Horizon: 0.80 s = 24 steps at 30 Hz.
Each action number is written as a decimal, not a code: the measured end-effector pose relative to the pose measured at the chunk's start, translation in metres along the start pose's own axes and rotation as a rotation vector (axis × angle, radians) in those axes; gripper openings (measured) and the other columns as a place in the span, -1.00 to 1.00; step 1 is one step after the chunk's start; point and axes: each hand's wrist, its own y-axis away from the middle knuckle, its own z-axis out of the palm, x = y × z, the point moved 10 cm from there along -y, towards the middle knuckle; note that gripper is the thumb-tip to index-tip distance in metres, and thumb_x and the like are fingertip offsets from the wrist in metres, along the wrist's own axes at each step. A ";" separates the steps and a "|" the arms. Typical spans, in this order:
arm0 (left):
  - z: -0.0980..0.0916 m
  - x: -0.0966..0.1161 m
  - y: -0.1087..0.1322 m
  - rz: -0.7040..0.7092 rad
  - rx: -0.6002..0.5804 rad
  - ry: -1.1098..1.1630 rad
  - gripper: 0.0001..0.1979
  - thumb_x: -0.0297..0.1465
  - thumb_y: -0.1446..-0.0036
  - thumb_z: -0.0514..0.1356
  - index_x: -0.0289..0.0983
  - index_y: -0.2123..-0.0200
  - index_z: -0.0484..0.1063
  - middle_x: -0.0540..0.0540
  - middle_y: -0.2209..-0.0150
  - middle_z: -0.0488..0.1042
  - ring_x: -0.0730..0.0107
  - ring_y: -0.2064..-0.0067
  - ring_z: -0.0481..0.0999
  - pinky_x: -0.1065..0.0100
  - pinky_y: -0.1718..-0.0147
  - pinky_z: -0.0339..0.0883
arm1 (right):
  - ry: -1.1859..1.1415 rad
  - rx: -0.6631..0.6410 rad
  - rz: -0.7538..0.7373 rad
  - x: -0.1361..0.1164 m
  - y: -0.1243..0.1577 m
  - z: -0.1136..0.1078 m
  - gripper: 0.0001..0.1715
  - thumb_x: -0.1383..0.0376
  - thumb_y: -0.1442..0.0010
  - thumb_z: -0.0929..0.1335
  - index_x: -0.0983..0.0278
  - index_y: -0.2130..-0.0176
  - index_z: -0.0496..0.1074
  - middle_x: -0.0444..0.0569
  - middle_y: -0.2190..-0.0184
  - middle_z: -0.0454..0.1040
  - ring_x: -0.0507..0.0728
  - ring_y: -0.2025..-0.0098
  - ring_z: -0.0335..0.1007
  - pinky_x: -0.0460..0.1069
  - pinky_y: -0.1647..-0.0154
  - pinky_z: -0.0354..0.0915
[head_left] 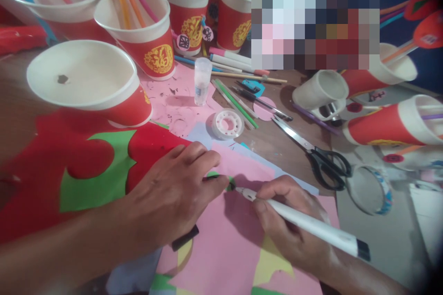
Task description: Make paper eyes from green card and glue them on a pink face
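Observation:
My right hand point(294, 221) grips a white marker pen point(308, 223) with a black end, its tip touching a small green paper piece point(231, 182) with black marking on it. My left hand point(183, 179) has its fingertips on that piece, which lies on pink paper point(221, 239); the fingers hide part of it. A black marker cap point(186, 238) sticks out from beneath my left palm; whether it is gripped there I cannot tell. Red paper point(152, 145) and a cut green sheet point(114, 159) lie beside the left hand.
Red-and-white paper cups point(138, 32) with coloured straws stand at the back left. Black-handled scissors point(311, 147), a tape roll point(227, 124), a glue bottle point(202, 82) and several pens lie ahead. A white mug point(320, 90) and another tape roll point(370, 190) are at right.

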 end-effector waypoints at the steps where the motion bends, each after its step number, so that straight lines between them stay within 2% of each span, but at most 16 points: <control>1: -0.001 0.000 0.000 0.000 0.006 -0.004 -0.71 -0.61 -0.14 0.03 -0.24 0.19 0.48 -0.16 0.18 0.40 0.15 0.17 0.34 0.16 0.28 0.37 | 0.004 0.008 0.002 0.000 0.000 -0.001 -0.85 0.39 -0.17 0.29 0.13 0.30 0.25 -0.27 0.66 0.35 0.01 0.73 0.26 -0.10 0.73 0.22; 8: -0.001 0.001 0.002 0.007 0.020 -0.005 -0.69 -0.61 -0.16 0.02 -0.24 0.17 0.48 -0.17 0.16 0.39 0.12 0.16 0.33 0.13 0.30 0.37 | -0.007 -0.014 -0.020 -0.002 0.001 0.002 -0.83 0.42 -0.15 0.29 0.13 0.32 0.24 -0.28 0.69 0.33 -0.01 0.73 0.26 -0.12 0.71 0.22; 13: 0.002 0.000 0.000 0.008 0.000 -0.008 -0.68 -0.63 -0.14 0.01 -0.25 0.17 0.48 -0.18 0.18 0.40 0.11 0.19 0.33 0.12 0.35 0.38 | -0.003 0.086 -0.033 -0.005 0.001 -0.008 -0.88 0.40 -0.15 0.28 0.16 0.33 0.25 -0.32 0.71 0.30 -0.03 0.75 0.22 -0.15 0.72 0.19; 19: 0.001 0.001 0.000 0.010 0.007 -0.006 -0.68 -0.63 -0.15 -0.01 -0.25 0.20 0.48 -0.18 0.19 0.40 0.11 0.21 0.33 0.12 0.37 0.39 | 0.034 0.070 -0.026 -0.003 0.000 -0.005 -0.88 0.39 -0.15 0.29 0.16 0.35 0.24 -0.33 0.72 0.27 -0.05 0.75 0.20 -0.16 0.72 0.16; 24: 0.002 0.000 0.001 -0.009 -0.015 -0.006 -0.68 -0.62 -0.16 -0.01 -0.23 0.20 0.48 -0.17 0.18 0.40 0.11 0.19 0.33 0.11 0.35 0.39 | 0.019 0.072 -0.045 -0.005 0.000 -0.005 -0.88 0.39 -0.13 0.30 0.16 0.36 0.26 -0.28 0.64 0.35 -0.04 0.71 0.26 -0.15 0.68 0.21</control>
